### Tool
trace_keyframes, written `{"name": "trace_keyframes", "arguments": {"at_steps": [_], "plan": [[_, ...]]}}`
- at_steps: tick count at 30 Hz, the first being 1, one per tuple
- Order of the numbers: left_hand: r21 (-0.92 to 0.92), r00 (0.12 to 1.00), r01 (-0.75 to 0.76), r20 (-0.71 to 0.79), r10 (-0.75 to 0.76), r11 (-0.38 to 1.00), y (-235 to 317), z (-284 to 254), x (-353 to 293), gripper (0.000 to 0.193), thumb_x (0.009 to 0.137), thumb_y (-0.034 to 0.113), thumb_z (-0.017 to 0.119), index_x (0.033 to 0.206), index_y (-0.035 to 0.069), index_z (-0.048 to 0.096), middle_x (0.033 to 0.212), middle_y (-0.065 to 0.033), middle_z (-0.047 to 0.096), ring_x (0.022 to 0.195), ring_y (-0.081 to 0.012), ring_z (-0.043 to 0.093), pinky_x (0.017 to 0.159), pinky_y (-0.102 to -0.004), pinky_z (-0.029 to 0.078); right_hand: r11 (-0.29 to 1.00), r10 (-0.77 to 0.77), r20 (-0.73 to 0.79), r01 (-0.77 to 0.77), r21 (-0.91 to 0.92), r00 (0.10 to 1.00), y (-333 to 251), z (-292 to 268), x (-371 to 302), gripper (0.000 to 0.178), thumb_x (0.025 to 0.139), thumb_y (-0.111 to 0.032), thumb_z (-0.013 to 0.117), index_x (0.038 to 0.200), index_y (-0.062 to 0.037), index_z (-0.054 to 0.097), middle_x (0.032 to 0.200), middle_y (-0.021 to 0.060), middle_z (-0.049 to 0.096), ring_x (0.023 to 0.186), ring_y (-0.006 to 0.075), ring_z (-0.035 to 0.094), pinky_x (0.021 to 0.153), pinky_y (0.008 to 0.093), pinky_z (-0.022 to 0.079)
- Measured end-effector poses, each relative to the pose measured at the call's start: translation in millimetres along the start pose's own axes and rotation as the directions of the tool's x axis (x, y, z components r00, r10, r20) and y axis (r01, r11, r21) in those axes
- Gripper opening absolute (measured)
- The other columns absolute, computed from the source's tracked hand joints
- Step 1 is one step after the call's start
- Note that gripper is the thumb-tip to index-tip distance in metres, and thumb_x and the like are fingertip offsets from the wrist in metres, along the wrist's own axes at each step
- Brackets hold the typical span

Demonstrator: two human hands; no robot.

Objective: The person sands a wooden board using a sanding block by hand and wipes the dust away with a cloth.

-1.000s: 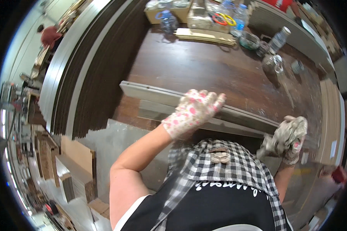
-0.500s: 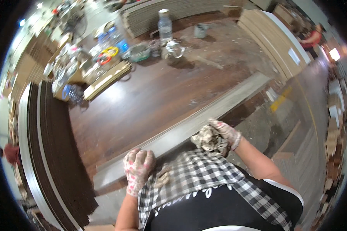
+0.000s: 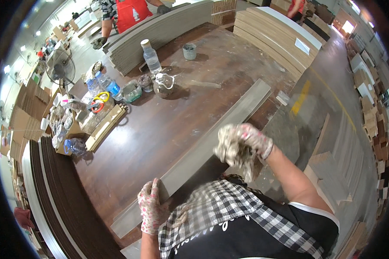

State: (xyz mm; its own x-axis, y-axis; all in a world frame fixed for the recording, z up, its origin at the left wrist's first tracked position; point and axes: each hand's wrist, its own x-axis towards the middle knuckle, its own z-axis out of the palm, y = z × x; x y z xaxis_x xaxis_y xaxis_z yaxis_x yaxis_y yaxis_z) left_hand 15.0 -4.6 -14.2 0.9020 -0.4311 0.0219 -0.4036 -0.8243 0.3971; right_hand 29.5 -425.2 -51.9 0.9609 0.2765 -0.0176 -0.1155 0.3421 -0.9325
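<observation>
One gloved left hand (image 3: pixel 150 203) touches a long grey board (image 3: pixel 203 151) near its left end, fingers partly curled; whether that grip clamps the board, I cannot tell. The right hand (image 3: pixel 256 140) has its grip closed around a crumpled, stained rag (image 3: pixel 229 146) at the board's near edge. The board lies slantwise along the near side of the brown bench (image 3: pixel 147 142); a clear bottle (image 3: pixel 151 60) stands farther back.
</observation>
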Motion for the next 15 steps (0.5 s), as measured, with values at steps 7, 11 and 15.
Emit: {"name": "trace_keyframes", "arguments": {"at_steps": [7,11,15], "plan": [[-0.003,0.99,-0.117,-0.085,0.116,0.993,-5,0,7,0.077,0.066,0.023,0.087,0.136,0.009,0.058,0.129,-0.0164,0.059,0.114,-0.0394,0.057,0.099,-0.05,0.045,0.936,-0.151,-0.375,0.01,-0.352,0.914,-40,87,53,0.038,0.103,-0.018,0.06,0.137,-0.0026,0.057,0.121,0.0077,0.067,0.112,0.0167,0.064,0.1,0.0291,0.051],[-0.682,0.93,-0.207,-0.359,-0.074,0.702,21,10,25,0.094,0.077,0.042,0.086,0.149,0.003,0.041,0.146,-0.017,0.046,0.133,-0.0342,0.048,0.112,-0.0489,0.04,0.977,-0.195,0.024,0.196,-0.084,0.98,-11,125,71,0.047,0.104,-0.02,0.056,0.148,-0.0045,0.045,0.121,0.0093,0.064,0.105,0.0171,0.062,0.095,0.0317,0.053],[-0.885,0.947,0.083,-0.073,-0.313,0.458,44,33,60,0.066,0.091,0.016,0.077,0.147,0.004,0.043,0.131,-0.0069,0.062,0.115,-0.0247,0.064,0.095,-0.0401,0.055,0.899,-0.302,0.201,0.349,-0.266,0.932,-1,133,70,0.052,0.099,-0.016,0.059,0.148,-0.0041,0.045,0.132,0.0125,0.061,0.111,0.0214,0.061,0.093,0.0355,0.055]]}}
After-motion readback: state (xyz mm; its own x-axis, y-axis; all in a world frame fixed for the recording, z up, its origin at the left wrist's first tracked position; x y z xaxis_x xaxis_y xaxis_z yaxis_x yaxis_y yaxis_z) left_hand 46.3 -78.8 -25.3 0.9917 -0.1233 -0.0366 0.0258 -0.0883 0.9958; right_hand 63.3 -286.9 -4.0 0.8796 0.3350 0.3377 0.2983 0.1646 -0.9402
